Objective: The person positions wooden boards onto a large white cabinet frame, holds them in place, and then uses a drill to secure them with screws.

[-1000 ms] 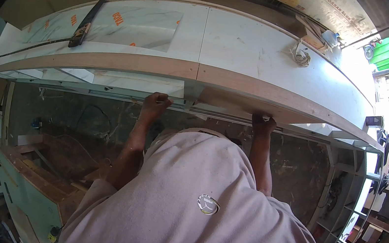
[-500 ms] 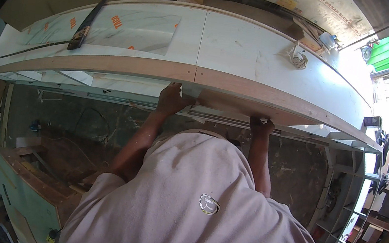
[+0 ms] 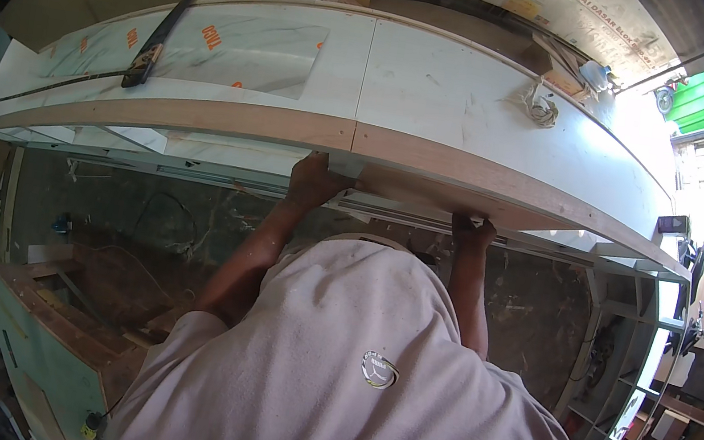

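The brown panel (image 3: 454, 196) sits just below the wooden front strip (image 3: 249, 121) of a long white worktop (image 3: 445, 71), right of the strip's seam; its upper edge is hidden behind that strip, so how deep it reaches inside cannot be told. The left hand (image 3: 318, 183) is at the panel's left end, thumb stretched toward it and fingers raised to the underside of the strip; the fingertips are out of sight, and I cannot tell whether this hand grips the panel or only presses near it. The right hand (image 3: 471, 229) is curled, its fingers closed about the panel's near edge, though shadow blurs the exact contact. The person's pale shirt (image 3: 375, 313) fills the lower middle, covering the legs and part of the dark floor (image 3: 529, 308), and runs off the bottom of the view. On the worktop, a handsaw (image 3: 162, 36) lies across a marble-patterned sheet (image 3: 258, 54), hiding a strip of it; farther right rests a pale, tangled bundle (image 3: 541, 107) whose material is hard to make out. A dark box (image 3: 673, 225) stands at the right end, against glare. At lower left, the shirt overlaps a green cabinet (image 3: 58, 359), and a small yellow-and-black object (image 3: 92, 427) beside it is too small to identify.
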### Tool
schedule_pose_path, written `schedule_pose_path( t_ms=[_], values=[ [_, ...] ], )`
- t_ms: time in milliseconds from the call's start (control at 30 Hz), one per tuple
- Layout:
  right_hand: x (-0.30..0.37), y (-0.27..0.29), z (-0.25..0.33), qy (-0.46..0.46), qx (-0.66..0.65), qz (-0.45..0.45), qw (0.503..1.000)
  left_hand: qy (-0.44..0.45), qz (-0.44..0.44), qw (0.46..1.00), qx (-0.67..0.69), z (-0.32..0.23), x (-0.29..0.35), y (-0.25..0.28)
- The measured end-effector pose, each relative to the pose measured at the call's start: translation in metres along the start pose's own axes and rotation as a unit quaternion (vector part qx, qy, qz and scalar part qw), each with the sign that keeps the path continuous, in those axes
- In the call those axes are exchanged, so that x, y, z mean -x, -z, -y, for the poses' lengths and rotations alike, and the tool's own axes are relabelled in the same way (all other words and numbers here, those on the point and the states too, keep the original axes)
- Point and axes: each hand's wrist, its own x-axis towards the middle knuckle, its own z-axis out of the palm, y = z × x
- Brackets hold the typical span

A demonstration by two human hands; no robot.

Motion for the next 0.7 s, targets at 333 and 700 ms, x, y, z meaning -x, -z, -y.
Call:
schedule_pose_path(
  t_ms=[333,700],
  values=[
    [0.000,0.001,-0.002,0.008,0.023,-0.011,1.000,-0.029,-0.027,0.998,-0.042,0.011,-0.003,-0.007],
    [-0.010,0.010,0.006,0.006,0.021,-0.007,1.000,-0.040,-0.038,0.998,-0.020,0.004,0.001,-0.006]
  ],
)
